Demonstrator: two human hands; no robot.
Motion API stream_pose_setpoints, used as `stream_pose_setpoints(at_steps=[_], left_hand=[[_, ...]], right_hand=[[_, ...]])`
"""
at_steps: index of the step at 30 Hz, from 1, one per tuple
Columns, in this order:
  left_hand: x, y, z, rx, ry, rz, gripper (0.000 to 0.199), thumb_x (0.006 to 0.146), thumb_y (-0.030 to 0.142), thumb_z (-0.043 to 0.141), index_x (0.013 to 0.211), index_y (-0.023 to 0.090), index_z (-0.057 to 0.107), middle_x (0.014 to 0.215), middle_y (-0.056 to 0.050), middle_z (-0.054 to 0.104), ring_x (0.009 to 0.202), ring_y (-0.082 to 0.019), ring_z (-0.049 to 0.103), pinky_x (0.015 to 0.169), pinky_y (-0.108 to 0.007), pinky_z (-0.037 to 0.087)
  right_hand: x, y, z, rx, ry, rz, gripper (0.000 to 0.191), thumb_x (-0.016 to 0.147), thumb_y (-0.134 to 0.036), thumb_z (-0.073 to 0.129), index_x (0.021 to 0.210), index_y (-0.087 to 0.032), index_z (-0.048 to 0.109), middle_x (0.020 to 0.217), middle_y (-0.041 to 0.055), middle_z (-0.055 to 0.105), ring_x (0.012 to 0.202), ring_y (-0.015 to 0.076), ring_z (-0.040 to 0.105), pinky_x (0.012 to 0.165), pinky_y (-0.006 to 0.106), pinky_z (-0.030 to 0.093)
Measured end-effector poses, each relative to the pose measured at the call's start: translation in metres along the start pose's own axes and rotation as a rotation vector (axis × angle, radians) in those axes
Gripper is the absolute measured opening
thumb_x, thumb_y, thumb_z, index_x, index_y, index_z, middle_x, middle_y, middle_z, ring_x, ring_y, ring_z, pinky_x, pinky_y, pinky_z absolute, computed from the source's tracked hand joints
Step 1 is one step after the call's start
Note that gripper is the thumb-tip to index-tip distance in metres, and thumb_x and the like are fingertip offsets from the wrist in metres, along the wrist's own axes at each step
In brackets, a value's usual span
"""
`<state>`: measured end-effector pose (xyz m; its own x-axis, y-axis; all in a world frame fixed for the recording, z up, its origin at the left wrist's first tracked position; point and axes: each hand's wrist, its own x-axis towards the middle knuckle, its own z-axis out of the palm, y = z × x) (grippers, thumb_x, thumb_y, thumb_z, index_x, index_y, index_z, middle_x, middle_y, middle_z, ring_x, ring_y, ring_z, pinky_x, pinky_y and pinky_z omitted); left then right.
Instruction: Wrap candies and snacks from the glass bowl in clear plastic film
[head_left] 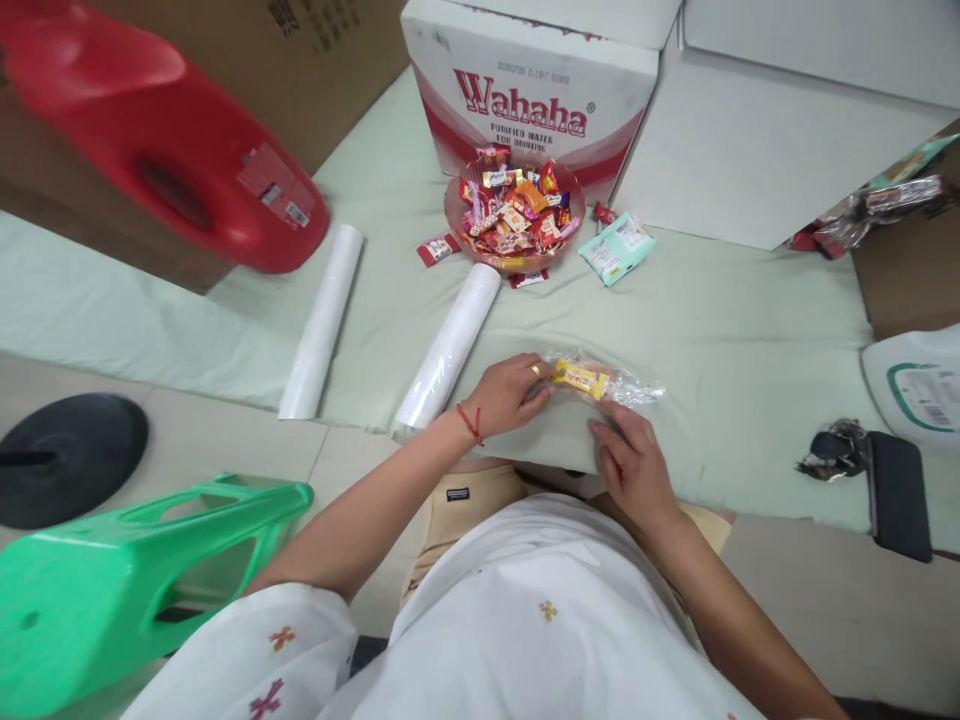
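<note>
A clear plastic bag lies near the table's front edge, with a yellow-wrapped candy in or under its film; which of the two is unclear. My left hand, with a ring and a red string bracelet, has its fingers closed on the bag's left end. At the lower right of the candy, my right hand touches the bag's edge with an extended index finger, its other fingers bent and apart. Beyond the hands stands a glass bowl full of wrapped candies.
Two white rolls lie left of my hands. Behind the bowl is a Wahaha box. A mint packet lies right of it. Keys and a phone are at the right, a red jug at the left.
</note>
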<state>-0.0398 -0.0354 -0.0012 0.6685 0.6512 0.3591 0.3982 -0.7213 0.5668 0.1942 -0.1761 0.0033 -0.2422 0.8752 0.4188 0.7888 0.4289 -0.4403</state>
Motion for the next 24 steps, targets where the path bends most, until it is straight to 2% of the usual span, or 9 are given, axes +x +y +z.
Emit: stream_pose_setpoints(at_steps=[4,6,7,9,11,13,16,21,24], left_hand=[[0.001,0.012,0.0,0.1,0.225,-0.044,0.027,0.102,0.03,0.048,0.11,0.016,0.07,0.093,-0.01,0.066,0.087,-0.022,0.06,0.079,-0.036,0.05],[0.006,0.02,0.002,0.151,0.317,-0.044,0.028,0.102,0.032,0.049,0.112,0.018,0.071,0.097,-0.011,0.067,0.091,-0.023,0.06,0.084,-0.039,0.05],[0.009,0.023,0.004,0.158,0.333,-0.021,0.028,0.102,0.033,0.05,0.115,0.019,0.071,0.104,-0.012,0.068,0.098,-0.025,0.061,0.088,-0.042,0.05],[0.015,0.026,0.01,0.137,0.295,0.077,0.03,0.102,0.032,0.052,0.125,0.021,0.069,0.126,-0.014,0.067,0.121,-0.028,0.059,0.102,-0.046,0.048],[0.019,0.025,0.018,0.111,0.188,0.166,0.033,0.103,0.03,0.051,0.133,0.024,0.066,0.143,-0.012,0.063,0.14,-0.028,0.051,0.113,-0.049,0.043],[0.02,0.019,0.026,0.095,0.067,0.192,0.036,0.105,0.027,0.047,0.137,0.025,0.064,0.147,-0.01,0.062,0.143,-0.026,0.051,0.116,-0.049,0.043],[0.016,0.008,0.036,0.058,-0.038,0.154,0.039,0.107,0.022,0.042,0.141,0.026,0.062,0.146,-0.009,0.064,0.142,-0.024,0.054,0.116,-0.048,0.047],[0.01,0.0,0.04,-0.024,-0.015,0.134,0.042,0.107,0.017,0.042,0.142,0.029,0.061,0.147,-0.007,0.064,0.147,-0.021,0.05,0.118,-0.047,0.048],[0.01,-0.001,0.04,-0.04,-0.013,0.138,0.042,0.107,0.014,0.041,0.141,0.028,0.061,0.147,-0.007,0.063,0.147,-0.021,0.05,0.118,-0.047,0.048]], right_hand=[[0.011,0.017,-0.027,-0.094,0.212,0.129,0.033,0.095,-0.013,0.061,0.123,-0.027,0.068,0.128,0.011,0.065,0.114,0.0273,0.059,0.096,0.048,0.053],[0.023,0.029,-0.034,-0.157,0.245,0.165,0.031,0.094,-0.022,0.067,0.124,-0.026,0.068,0.122,0.0112,0.065,0.112,0.0279,0.058,0.095,0.047,0.051],[0.029,0.035,-0.035,-0.179,0.22,0.156,0.034,0.093,-0.026,0.069,0.127,-0.024,0.067,0.122,0.0121,0.065,0.113,0.0289,0.056,0.096,0.047,0.05],[0.039,0.045,-0.033,-0.209,0.114,0.108,0.04,0.092,-0.033,0.071,0.13,-0.021,0.066,0.123,0.0133,0.065,0.115,0.0304,0.053,0.096,0.048,0.048],[0.044,0.053,-0.029,-0.234,0.019,0.06,0.03,0.095,-0.03,0.067,0.124,-0.022,0.069,0.115,0.0107,0.07,0.11,0.0292,0.053,0.093,0.047,0.046],[0.042,0.057,-0.026,-0.259,-0.002,0.036,0.019,0.098,-0.024,0.062,0.113,-0.024,0.074,0.102,0.0072,0.073,0.101,0.0265,0.053,0.087,0.044,0.044],[0.03,0.061,-0.027,-0.288,0.026,0.029,0.02,0.098,-0.018,0.06,0.107,-0.026,0.076,0.095,0.0055,0.074,0.094,0.0239,0.054,0.083,0.042,0.042],[-0.002,0.065,-0.035,-0.274,-0.117,-0.005,0.033,0.096,-0.011,0.056,0.119,-0.027,0.074,0.103,0.0067,0.074,0.099,0.0251,0.056,0.082,0.042,0.044],[-0.017,0.064,-0.042,-0.174,-0.077,0.041,0.03,0.097,-0.014,0.057,0.118,-0.026,0.074,0.102,0.0069,0.073,0.095,0.0238,0.059,0.083,0.041,0.048]])
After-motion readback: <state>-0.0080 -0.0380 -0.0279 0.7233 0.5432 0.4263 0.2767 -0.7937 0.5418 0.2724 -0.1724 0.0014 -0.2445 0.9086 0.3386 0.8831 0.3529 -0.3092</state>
